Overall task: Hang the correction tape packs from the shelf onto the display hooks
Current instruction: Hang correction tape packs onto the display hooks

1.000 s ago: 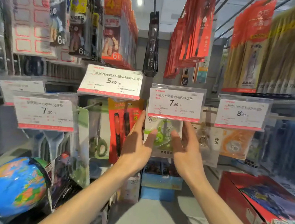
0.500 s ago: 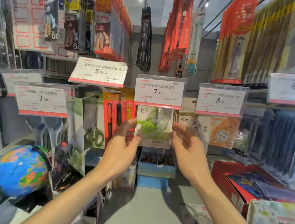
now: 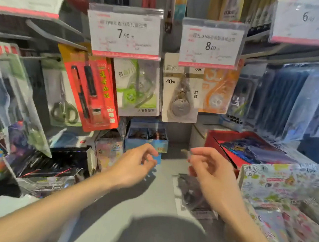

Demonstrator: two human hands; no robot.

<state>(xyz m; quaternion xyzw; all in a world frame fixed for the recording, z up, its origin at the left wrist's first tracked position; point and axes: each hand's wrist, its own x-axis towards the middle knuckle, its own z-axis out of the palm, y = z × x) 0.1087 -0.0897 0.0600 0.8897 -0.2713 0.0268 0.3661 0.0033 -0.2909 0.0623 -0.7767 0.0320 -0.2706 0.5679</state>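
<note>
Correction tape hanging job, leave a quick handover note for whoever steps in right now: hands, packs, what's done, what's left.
Left hand: loosely curled, holding nothing, low over the shelf.
Right hand: the same, empty.
Green correction tape pack: hanging under the 7.90 price tag, nobody touching it.
Clear pack: lying on the shelf beneath the right hand; blurred, contents unclear.
Done: green pack hung.
Left: probably pick up that clear pack and hang it.

one head-worn wide-angle view looks forward and slightly down from close in front of a store display, with hanging packs and the 7.90 price tag point(image 3: 124, 33) near the top, the grey shelf point(image 3: 156, 193) below, and both forearms entering from the bottom.
</note>
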